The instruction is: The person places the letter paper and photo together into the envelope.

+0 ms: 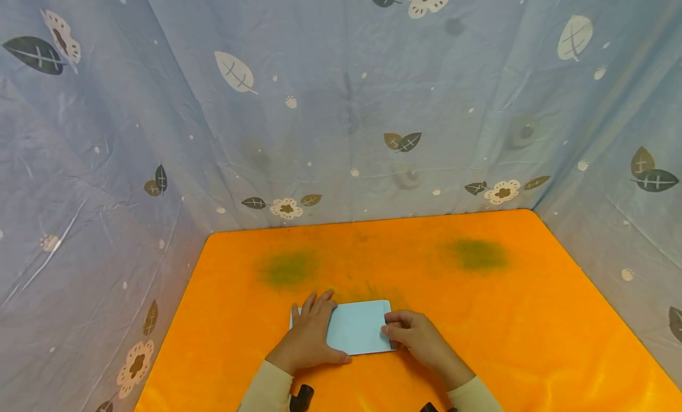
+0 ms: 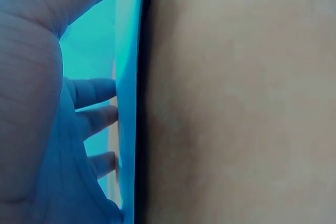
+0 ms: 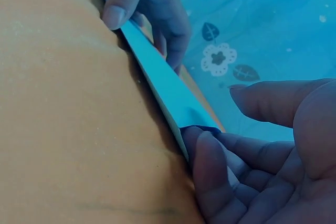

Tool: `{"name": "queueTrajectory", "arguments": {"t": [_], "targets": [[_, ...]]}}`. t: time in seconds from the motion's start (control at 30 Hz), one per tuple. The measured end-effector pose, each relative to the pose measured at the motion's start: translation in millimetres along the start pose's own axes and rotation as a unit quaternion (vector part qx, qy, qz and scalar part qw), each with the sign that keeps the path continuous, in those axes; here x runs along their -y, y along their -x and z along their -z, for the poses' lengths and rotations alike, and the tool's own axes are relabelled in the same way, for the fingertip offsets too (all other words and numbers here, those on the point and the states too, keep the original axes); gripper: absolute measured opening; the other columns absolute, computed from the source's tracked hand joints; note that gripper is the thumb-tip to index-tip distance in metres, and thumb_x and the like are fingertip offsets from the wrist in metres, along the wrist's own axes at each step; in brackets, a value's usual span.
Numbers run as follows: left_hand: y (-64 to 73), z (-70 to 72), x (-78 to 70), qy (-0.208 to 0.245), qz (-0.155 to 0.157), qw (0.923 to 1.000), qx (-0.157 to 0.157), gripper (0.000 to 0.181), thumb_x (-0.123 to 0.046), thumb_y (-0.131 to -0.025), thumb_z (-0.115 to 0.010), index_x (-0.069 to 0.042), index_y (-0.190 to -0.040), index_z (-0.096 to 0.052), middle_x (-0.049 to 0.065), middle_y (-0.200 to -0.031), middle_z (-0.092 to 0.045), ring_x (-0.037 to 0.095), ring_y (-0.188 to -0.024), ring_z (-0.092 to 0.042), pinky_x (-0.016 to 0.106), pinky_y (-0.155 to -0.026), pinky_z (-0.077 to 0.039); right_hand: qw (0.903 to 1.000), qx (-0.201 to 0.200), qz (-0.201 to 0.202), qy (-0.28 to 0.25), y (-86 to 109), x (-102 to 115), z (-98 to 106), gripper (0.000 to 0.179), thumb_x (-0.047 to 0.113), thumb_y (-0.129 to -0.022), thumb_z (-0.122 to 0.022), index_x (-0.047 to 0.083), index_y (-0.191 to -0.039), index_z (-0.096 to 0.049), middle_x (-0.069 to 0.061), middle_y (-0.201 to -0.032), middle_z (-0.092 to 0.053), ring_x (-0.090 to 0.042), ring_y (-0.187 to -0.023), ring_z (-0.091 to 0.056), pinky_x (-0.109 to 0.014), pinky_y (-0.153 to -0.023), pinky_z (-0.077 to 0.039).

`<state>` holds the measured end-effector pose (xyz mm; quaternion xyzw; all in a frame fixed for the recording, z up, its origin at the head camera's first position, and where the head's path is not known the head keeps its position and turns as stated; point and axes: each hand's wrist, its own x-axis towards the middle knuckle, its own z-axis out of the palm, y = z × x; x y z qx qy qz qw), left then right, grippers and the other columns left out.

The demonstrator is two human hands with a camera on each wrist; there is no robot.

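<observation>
A flat, light blue envelope lies crosswise near the front of the orange table. My left hand spans its left part, thumb at the near long edge and spread fingers over the far edge; in the left wrist view the fingertips are against the envelope. At the short right end, my right hand holds the edge with bent fingers. The right wrist view shows fingertips tucked at the raised end of the envelope, while one digit stands apart above it.
An orange cloth covers the table, with two greenish stains towards the back. Blue-grey curtains printed with leaves and flowers hang around the back and both sides. Dark wrist-camera parts show below the left hand.
</observation>
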<state>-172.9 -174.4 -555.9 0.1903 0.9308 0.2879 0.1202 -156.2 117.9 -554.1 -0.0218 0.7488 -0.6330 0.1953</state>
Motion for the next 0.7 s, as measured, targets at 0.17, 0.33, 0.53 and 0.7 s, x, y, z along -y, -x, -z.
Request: {"name": "queueTrajectory", "arguments": {"t": [0.17, 0.33, 0.53, 0.7], "targets": [[1.4, 0.1, 3.3, -0.008, -0.007, 0.9999, 0.001, 0.115, -0.069, -0.075, -0.092, -0.012, -0.164, -0.046, 0.009, -0.179, -0.022, 0.05, -0.161, -0.012, 0.088, -0.113, -0.001, 0.9995, 0.009, 0.01, -0.03, 3.2, 0, 1, 0.046, 0.018, -0.108, -0.071, -0.015, -0.138, -0.062, -0.011, -0.111, -0.073, -0.031, -0.087, -0.07, -0.041, -0.077, -0.062], [2.5, 0.8, 7.6, -0.024, -0.013, 0.9996, 0.004, 0.116, -0.074, -0.076, -0.089, -0.014, -0.165, -0.045, 0.007, -0.179, -0.021, 0.05, -0.161, -0.014, 0.086, -0.114, -0.004, 0.9993, -0.012, 0.031, -0.017, 5.1, 2, 4, 0.042, 0.019, -0.108, -0.07, -0.012, -0.136, -0.065, -0.012, -0.108, -0.073, -0.032, -0.089, -0.07, -0.038, -0.076, -0.061], [3.8, 4.4, 8.8, -0.034, -0.01, 0.9993, 0.012, 0.115, -0.079, -0.079, -0.083, -0.013, -0.166, -0.045, 0.009, -0.178, -0.025, 0.043, -0.161, -0.021, 0.078, -0.121, -0.013, 0.9978, -0.055, 0.029, 0.023, 9.4, 7, 15, 0.038, 0.021, -0.109, -0.07, -0.007, -0.134, -0.068, -0.013, -0.108, -0.072, -0.029, -0.097, -0.07, -0.037, -0.082, -0.06], [7.9, 16.3, 4.5, -0.024, -0.013, 0.9996, 0.008, 0.106, -0.069, -0.085, -0.085, -0.007, -0.162, -0.049, 0.016, -0.173, -0.033, 0.04, -0.158, -0.031, 0.073, -0.123, -0.018, 0.9923, -0.1, 0.03, 0.067, 12.9, 11, 26, 0.046, 0.039, -0.111, -0.066, 0.0, -0.136, -0.071, -0.008, -0.118, -0.074, -0.026, -0.106, -0.071, -0.045, -0.088, -0.061]]}}
